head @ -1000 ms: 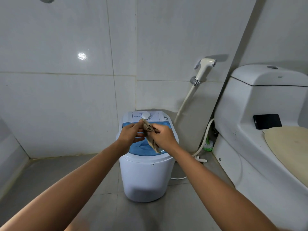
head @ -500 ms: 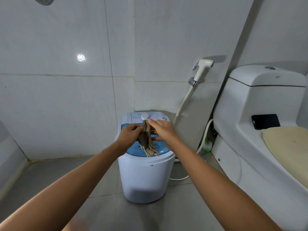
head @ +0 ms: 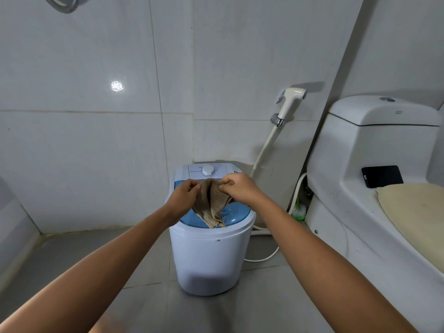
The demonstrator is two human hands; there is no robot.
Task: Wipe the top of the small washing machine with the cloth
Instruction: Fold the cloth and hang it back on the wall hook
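A small white washing machine with a blue lid and a white dial stands on the floor against the tiled wall. Above the lid hangs a brown woven cloth, held up by its top edge. My left hand pinches its left corner and my right hand pinches its right corner. The cloth's lower tip dangles near the lid's front rim. The hands and cloth hide much of the lid.
A white toilet fills the right side, with a black phone on its ledge and a beige seat cover. A bidet sprayer and hose hang on the wall behind. A green brush stands between. Grey tiled floor lies left.
My hands have drawn apart and spread the bunched cloth open wider above the lid. The view has shifted slightly.
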